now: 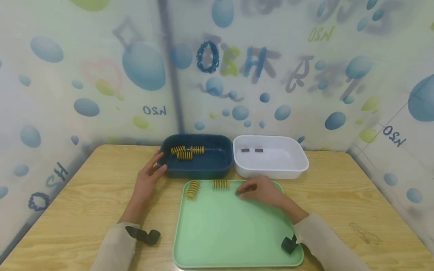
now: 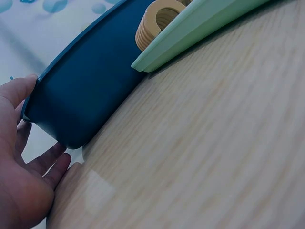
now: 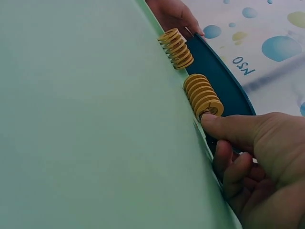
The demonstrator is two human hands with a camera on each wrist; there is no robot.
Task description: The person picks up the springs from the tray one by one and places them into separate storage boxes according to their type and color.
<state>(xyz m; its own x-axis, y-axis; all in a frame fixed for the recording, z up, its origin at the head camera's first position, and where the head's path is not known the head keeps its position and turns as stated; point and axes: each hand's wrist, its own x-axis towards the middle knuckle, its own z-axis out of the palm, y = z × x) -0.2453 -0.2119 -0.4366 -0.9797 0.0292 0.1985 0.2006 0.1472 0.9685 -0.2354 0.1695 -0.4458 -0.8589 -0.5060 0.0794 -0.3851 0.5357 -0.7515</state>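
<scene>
At the far left of my head view I have bare wood counter [image 1: 84, 195] and then a beige sleeve [image 1: 113, 246] with a small black mount at its cuff. Ahead of that sleeve is the person's left grip [image 1: 148, 177], set wide: thumb and fingers are spread about the left end of the navy bin [image 1: 196, 173], and my left wrist camera shows the thumb on its rim. Inside the bin I count three yellow coil springs [image 1: 184, 156], lying on their sides toward its left half. In front of it I see the green tray [image 1: 234, 229], with one spring [image 1: 193, 189] slanted at its far left corner and another [image 1: 220, 184] lying crosswise along the far edge, to the right of the first. Just right of that second spring, over the tray's far part, I make out a small dark piece [image 1: 238, 193], mostly covered; the right grip [image 1: 262, 191] is narrow and pinches it between thumb and finger. Behind that, just beside the navy bin, I see the white bin [image 1: 271, 174] with two small dark cylinders [image 1: 259, 150] side by side. The right sleeve [image 1: 327, 241] comes in last, from the near right.
</scene>
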